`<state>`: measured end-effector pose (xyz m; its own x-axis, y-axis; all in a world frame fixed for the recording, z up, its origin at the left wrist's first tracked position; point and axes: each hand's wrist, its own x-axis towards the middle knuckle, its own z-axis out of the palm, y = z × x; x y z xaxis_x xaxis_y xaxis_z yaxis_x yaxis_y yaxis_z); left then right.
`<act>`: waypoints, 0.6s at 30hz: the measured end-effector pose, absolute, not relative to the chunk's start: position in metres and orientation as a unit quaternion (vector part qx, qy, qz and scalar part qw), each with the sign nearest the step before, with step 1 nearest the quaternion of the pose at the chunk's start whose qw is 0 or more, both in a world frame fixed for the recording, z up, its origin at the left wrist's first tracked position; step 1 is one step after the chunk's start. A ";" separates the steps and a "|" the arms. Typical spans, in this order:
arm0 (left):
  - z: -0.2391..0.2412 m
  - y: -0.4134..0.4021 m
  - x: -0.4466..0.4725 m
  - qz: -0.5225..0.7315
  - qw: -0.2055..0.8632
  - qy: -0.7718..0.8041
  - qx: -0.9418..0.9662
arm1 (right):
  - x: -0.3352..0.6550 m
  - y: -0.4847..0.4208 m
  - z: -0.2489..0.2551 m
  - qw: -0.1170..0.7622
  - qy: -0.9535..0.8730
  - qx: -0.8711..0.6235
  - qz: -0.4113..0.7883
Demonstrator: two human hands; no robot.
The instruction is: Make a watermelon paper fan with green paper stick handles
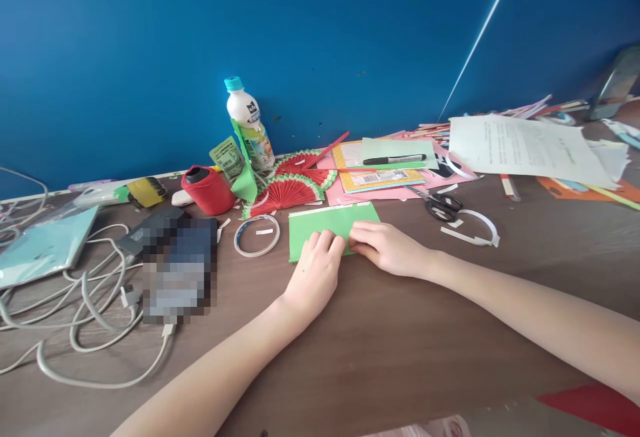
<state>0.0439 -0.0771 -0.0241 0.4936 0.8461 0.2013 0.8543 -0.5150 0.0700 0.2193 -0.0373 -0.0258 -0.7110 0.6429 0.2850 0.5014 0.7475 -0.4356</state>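
Note:
A sheet of green paper [320, 220] lies flat on the desk, with a white strip along its far edge. My left hand [319, 267] rests on its near edge, fingers curled down and closed on the paper. Close beside it, my right hand [385, 245] pinches the same near edge. The fingertips of both hands are partly hidden. Left of the sheet lies a roll of double-sided tape [237, 237]. Folded red paper fans with green rims [287, 195] sit just behind it. Black-handled scissors [443, 207] lie to the right.
Behind stand a white bottle [245, 107] and a red roll [213, 190]. A black marker [395, 159] lies on stacked papers and a printed sheet [525, 147] is at right. White cables [85, 290] and a pixelated phone-like object [180, 270] cover the left. A blue wall [320, 37] closes the back.

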 end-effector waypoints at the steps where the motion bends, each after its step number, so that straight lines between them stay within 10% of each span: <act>1: -0.024 -0.076 0.043 -0.113 0.004 -0.492 -0.863 | 0.219 -0.037 -0.028 0.222 -0.911 -0.309 0.161; 18: -0.018 -0.065 0.032 -0.225 -0.228 -0.521 -0.791 | 0.224 -0.035 -0.033 0.237 -0.942 -0.236 0.001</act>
<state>0.0323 -0.0653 -0.0177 0.3552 0.9271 0.1194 0.7221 -0.3532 0.5949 0.2240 -0.0345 -0.0330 -0.7761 0.4464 0.4454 0.4450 0.8882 -0.1146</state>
